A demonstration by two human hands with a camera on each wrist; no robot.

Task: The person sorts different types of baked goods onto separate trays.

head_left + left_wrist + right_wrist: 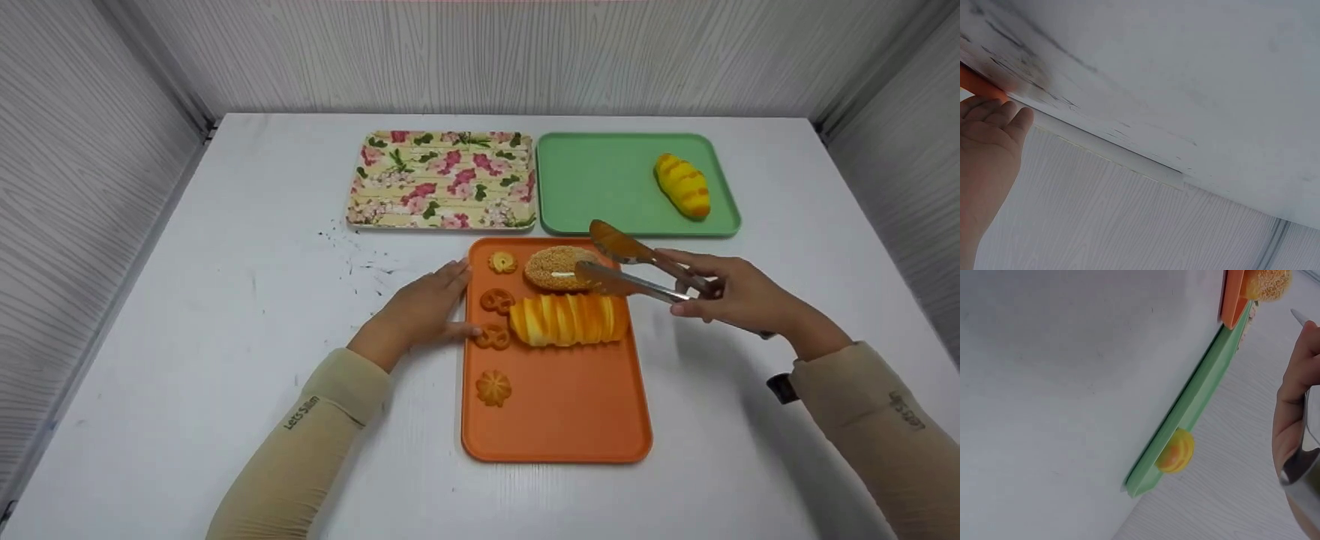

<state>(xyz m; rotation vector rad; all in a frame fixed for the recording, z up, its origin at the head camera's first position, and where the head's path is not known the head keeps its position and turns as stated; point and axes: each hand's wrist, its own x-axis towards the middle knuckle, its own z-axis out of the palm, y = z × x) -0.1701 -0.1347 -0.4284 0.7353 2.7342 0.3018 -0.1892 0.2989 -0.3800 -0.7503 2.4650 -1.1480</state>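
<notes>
Leftmost, dark smudges (pixel 360 266) mark the white table (pixel 225 315), and past them a beige sleeve (pixel 330 416) leads to the left hand (pixel 424 307). Its fingers are straight and rest against the side of the orange tray (pixel 559 424), thumb set apart at the rim, just beside a pretzel (pixel 493 337); whether it touches that pretzel I cannot tell. Behind lies a flowery tray (pixel 442 180). Down the orange tray's left side run a small round cookie (pixel 502 262), another pretzel (pixel 496 301), the one near the thumb, and a flower-shaped cookie (pixel 493 388). Right of these sit a sesame bun (pixel 553 264) and, nearer the person, a ridged yellow loaf (pixel 566 320). Over the bun's right end reach the tongs (pixel 643 286), their two arms apart; the lower tip overlaps the bun, though contact is unclear. Farther back, a green tray (pixel 600 184) carries a striped yellow roll (pixel 682 187) toward its right end. Rightmost, the right hand (pixel 739 292) grips the tongs between thumb and fingers, above the table.
</notes>
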